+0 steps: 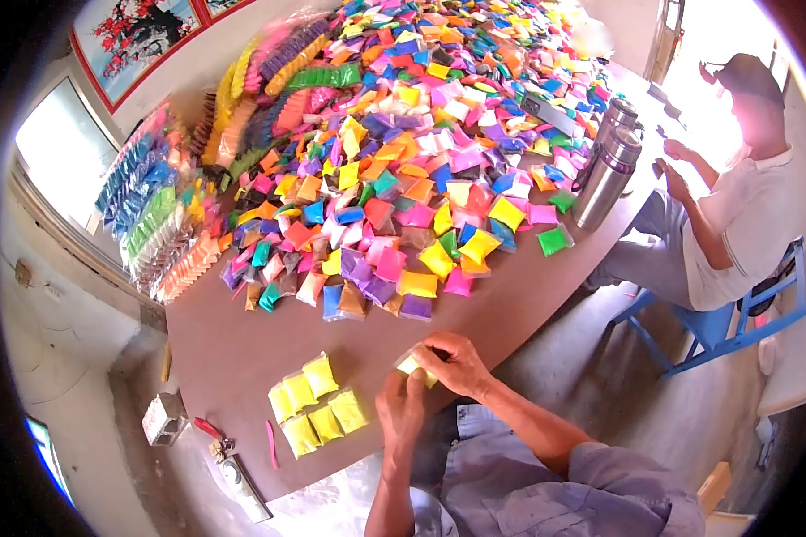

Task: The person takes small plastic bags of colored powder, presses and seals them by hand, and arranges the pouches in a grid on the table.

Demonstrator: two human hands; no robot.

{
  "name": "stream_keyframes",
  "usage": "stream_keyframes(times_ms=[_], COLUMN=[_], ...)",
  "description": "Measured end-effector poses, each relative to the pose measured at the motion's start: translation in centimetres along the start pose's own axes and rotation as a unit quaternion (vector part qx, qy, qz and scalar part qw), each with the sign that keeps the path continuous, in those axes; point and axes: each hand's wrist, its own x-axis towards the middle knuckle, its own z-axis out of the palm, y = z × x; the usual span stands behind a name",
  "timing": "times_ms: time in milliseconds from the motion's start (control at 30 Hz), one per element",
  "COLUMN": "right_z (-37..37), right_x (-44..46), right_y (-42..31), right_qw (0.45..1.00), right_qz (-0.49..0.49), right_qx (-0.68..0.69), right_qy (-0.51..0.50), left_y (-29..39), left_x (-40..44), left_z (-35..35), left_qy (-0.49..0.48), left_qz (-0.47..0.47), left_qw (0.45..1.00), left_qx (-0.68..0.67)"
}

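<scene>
Both of my hands meet over the front edge of the brown table, closed on one small clear packet with pale yellow contents [408,365]. My left hand [400,407] grips its lower side with thumb and fingers. From the right, my right hand [457,365] pinches the upper side, and its fingers cover much of the packet. Left of my hands, several filled yellow packets [322,422] lie on the table in two short rows. A pink plastic stick [271,445] rests beside them.
A large heap of colourful packets [403,206] covers the table's far part, with bundled strips of packets [152,210] at left. Two steel flasks [607,179] stand at the right edge. Another person [734,197] sits there on a blue chair [716,336]. Red-handled scissors [208,428] lie at the near-left edge.
</scene>
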Motion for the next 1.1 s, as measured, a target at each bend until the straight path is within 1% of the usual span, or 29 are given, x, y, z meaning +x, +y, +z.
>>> stream_keyframes(times_ms=[67, 133, 167, 233, 367, 433, 467, 533, 600, 667, 733, 800, 867, 900, 967, 1033, 1100], right_z=[-0.1, -0.3, -0.5, -0.8, -0.8, -0.9, -0.9, -0.9, -0.9, -0.9, -0.8, -0.7, -0.7, -0.8, -0.8, -0.4, -0.3], right_x=[0.1, 0.1, 0.2, 0.3, 0.2, 0.0, -0.1, -0.1, -0.1, 0.0, 0.0, 0.0, -0.2, -0.2, -0.3, -0.2, -0.2], right_y=[-0.2, -0.2, 0.0, 0.3, 0.2, 0.7, 0.8, 0.8, 0.1, -0.2, -0.2, 0.1, 0.5, 0.7, 0.8, 0.5, 0.5], right_qw=[1.000, 0.998, 0.998, 0.994, 0.998, 1.000, 1.000, 1.000, 0.999, 0.999, 0.997, 0.997, 0.996, 0.997, 0.997, 0.994, 0.992], right_qz=[-0.003, -0.013, -0.012, -0.002, -0.025, -0.015, -0.014, -0.025, -0.019, -0.012, -0.030, -0.031, -0.030, -0.011, 0.008, -0.089, -0.091], right_qx=[-0.013, -0.043, -0.042, -0.083, -0.054, -0.001, -0.001, -0.011, -0.031, -0.051, -0.072, -0.074, -0.077, -0.072, -0.071, -0.068, -0.089], right_qy=[-0.001, -0.039, -0.037, -0.072, -0.035, -0.021, -0.020, 0.002, -0.001, -0.004, -0.024, -0.022, -0.018, -0.021, -0.021, 0.006, 0.013], left_y=[-1.3, -1.2, -1.1, -1.0, -0.9, -1.5, -2.0, -1.9, -1.9, -1.7, -2.1, -1.9, -0.9, -1.1, -1.9, -1.7, -1.7], left_x=[-0.2, -0.3, -0.4, -0.5, -0.3, -0.1, 0.0, -0.1, -0.3, -0.5, -0.7, -0.6, -0.6, -0.6, -0.4, -0.3, -0.2], left_z=[-0.3, -0.4, -0.3, 0.1, 0.5, 0.6, 0.9, 1.0, 0.9, 0.4, 0.5, 0.4, 0.3, 0.4, 0.6, 0.6, 0.4], left_qy=[-0.007, -0.007, -0.009, 0.018, 0.006, -0.036, -0.028, -0.021, -0.014, -0.007, -0.008, -0.008, -0.026, -0.027, 0.007, 0.017, 0.021], left_qz=[-0.005, -0.003, -0.003, -0.014, -0.018, 0.033, 0.090, 0.080, 0.069, 0.070, 0.057, 0.047, 0.020, 0.020, 0.035, 0.035, 0.031], left_qw=[1.000, 0.999, 0.999, 1.000, 0.999, 0.998, 0.993, 0.995, 0.996, 0.993, 0.993, 0.993, 0.996, 0.997, 0.999, 0.999, 0.997], left_qx=[0.021, 0.041, 0.042, 0.000, -0.033, 0.046, 0.064, 0.059, 0.052, 0.098, 0.103, 0.107, 0.079, 0.076, 0.005, 0.022, 0.070])
